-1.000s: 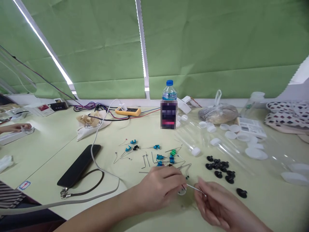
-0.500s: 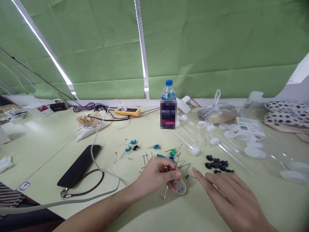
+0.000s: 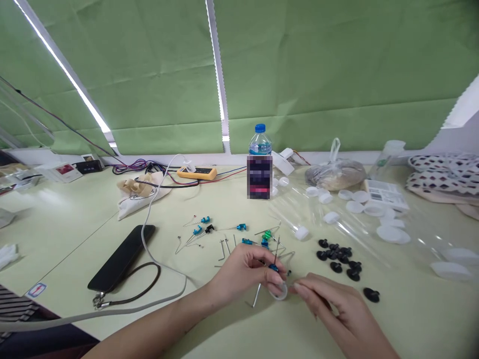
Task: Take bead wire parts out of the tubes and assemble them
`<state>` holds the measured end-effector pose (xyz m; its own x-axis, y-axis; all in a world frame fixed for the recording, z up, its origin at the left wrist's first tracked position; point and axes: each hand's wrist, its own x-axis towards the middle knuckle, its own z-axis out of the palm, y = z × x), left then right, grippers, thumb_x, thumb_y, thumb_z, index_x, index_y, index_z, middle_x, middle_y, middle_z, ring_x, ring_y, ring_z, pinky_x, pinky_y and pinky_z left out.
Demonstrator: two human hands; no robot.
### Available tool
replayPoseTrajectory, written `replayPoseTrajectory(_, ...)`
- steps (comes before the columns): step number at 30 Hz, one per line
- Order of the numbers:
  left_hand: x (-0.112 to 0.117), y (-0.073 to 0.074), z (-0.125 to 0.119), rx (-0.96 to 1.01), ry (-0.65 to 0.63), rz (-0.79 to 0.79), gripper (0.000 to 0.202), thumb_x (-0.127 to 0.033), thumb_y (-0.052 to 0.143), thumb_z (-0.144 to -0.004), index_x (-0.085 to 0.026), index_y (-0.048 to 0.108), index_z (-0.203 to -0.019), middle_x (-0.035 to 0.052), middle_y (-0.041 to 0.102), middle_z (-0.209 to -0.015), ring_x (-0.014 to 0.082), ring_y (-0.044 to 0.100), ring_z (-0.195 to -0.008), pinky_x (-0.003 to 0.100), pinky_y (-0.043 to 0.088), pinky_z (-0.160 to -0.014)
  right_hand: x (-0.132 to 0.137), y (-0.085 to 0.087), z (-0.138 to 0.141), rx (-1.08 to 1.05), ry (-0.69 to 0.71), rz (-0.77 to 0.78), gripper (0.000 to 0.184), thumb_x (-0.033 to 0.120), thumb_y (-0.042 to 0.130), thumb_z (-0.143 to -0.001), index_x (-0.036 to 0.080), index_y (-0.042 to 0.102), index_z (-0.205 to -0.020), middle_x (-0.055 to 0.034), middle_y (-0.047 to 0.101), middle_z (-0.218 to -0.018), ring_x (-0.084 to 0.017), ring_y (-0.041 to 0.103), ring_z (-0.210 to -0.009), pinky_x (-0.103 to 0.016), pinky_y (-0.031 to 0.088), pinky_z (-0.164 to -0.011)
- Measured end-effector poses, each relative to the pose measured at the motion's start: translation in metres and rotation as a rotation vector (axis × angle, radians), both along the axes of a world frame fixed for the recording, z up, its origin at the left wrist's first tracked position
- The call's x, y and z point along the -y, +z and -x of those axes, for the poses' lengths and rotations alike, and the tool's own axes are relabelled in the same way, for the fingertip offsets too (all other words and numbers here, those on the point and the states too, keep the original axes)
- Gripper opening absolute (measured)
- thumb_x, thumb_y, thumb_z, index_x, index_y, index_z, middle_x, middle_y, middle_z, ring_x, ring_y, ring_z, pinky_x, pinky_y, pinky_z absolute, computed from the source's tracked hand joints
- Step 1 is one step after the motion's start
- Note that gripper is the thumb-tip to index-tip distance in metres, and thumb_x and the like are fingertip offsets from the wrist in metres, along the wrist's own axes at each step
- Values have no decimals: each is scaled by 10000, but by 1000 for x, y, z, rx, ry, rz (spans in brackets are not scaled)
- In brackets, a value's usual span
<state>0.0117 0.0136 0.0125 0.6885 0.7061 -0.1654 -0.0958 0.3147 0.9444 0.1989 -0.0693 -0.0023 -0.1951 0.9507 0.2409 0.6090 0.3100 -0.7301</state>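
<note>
My left hand (image 3: 243, 274) pinches a small blue metal fitting (image 3: 274, 268) with a thin rod standing up from it. Just under those fingertips is a round white cap (image 3: 280, 294), partly covered by them. To its right my right hand (image 3: 333, 311) is closed, thumb against fingers; whatever is between them cannot be made out. Behind the hands lie more fittings, among them a green one (image 3: 267, 234) and a blue one (image 3: 241, 227), with thin wires. A bent hex key (image 3: 256, 296) lies beside the left fingers.
Several black knobs (image 3: 336, 267) lie right of the hands. Clear plastic tubes (image 3: 359, 237) and white caps (image 3: 392, 233) spread behind them. A water bottle (image 3: 260, 162) stands at the back. On the left are a black phone (image 3: 121, 257), a grey cable (image 3: 168, 267) and a yellow meter (image 3: 197, 173).
My right hand has shifted left toward the white cap, and its outstretched fingers have closed together. More black knobs now show. My left hand stays nearly in place, with the blue fitting now more visible.
</note>
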Motion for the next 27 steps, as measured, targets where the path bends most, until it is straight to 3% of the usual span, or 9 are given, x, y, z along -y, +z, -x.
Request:
replayPoseTrajectory(5, 3, -2, -1, 13, -23, 37, 210, -199, 771, -661, -99, 674, -817, 37, 672, -710, 144, 679, -631, 273, 558, -667, 1, -2, -1, 9, -95, 23, 318, 353, 410, -953, 221, 546, -697, 52, 456, -528, -112, 471, -474, -216, 370, -476)
replayPoseTrajectory(11, 4, 1, -4, 30, -7, 77, 211, -192, 784, -639, -90, 639, -754, 50, 680, -682, 154, 687, -612, 241, 547, -616, 3, -2, -1, 10, -95, -37, 319, 343, 417, -949, 214, 566, -699, 52, 469, -511, -110, 475, -459, -213, 371, -470)
replayPoseTrajectory(18, 7, -4, -3, 29, -28, 112, 248, -197, 793, -625, -100, 616, -770, 60, 691, -710, 182, 696, -614, 283, 559, -618, 1, 1, 0, 9, -116, -43, 333, 337, 416, -947, 215, 558, -672, 53, 464, -503, -103, 464, -445, -204, 359, -445)
replayPoseTrajectory(27, 7, 5, -4, 26, -22, 148, 211, -210, 768, -651, -96, 623, -754, 62, 684, -700, 190, 697, -596, 275, 561, -591, 4, 2, 0, 12, -92, -78, 309, 298, 417, -952, 219, 529, -675, 61, 442, -510, -95, 459, -445, -197, 360, -456)
